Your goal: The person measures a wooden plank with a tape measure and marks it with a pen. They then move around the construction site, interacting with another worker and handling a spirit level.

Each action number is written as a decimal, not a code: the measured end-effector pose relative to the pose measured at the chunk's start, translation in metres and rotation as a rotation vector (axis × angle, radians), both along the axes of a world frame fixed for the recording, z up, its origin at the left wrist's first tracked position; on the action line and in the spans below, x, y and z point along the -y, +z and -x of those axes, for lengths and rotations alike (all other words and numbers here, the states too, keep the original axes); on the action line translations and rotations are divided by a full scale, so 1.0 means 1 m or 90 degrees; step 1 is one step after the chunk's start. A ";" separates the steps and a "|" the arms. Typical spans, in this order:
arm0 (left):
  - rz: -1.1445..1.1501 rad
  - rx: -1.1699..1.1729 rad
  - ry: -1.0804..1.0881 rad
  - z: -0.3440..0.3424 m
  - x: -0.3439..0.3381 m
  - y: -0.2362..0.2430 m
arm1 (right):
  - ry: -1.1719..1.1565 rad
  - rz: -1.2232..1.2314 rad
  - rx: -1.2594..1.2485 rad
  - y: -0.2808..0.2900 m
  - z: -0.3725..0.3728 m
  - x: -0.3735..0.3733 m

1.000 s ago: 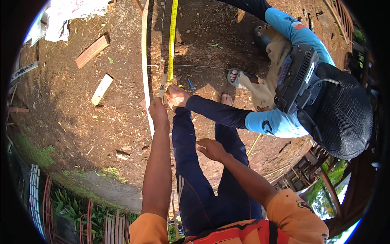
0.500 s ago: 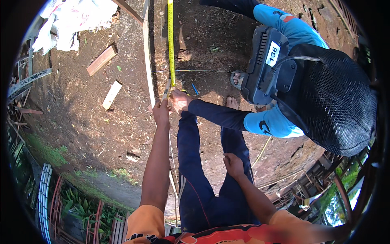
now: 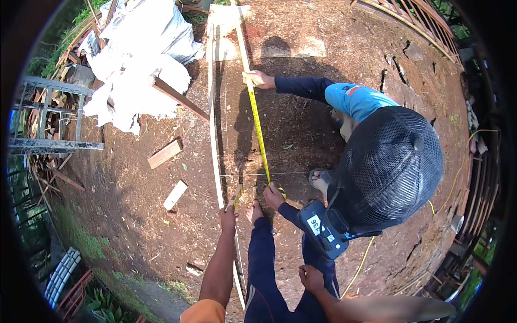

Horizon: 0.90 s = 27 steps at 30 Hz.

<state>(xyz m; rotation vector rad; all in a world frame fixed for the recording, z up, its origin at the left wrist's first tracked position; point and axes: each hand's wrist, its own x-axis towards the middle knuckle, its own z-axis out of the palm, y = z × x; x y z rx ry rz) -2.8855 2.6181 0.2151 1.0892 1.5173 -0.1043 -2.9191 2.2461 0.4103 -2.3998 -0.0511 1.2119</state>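
Note:
My left hand is closed round a short, pale wooden stick with yellow along one side, beside a long, thin timber strip. Its exact kind I cannot make out. Resting on my right thigh, my right hand is curled into a fist with nothing visible in it. Just beyond, a co-worker in a dark mesh cap stretches out a yellow measuring tape. One of that person's hands grips it far out; the other hand holds its near end, close to my stick.
Two wood offcuts lie on the bare soil at left. White sacks and a brown timber piece are farther off, near a metal frame. A thin string crosses the ground; a yellow cord runs at right.
My view has shifted farther ahead. The co-worker's near hand has moved right, away from my left hand, with the tape's end. The other hand now shows on the tape. My right fist stays on my thigh.

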 end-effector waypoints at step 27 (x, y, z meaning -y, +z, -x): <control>0.017 0.018 -0.375 0.052 0.047 0.117 | -0.018 -0.048 0.096 0.061 -0.044 0.019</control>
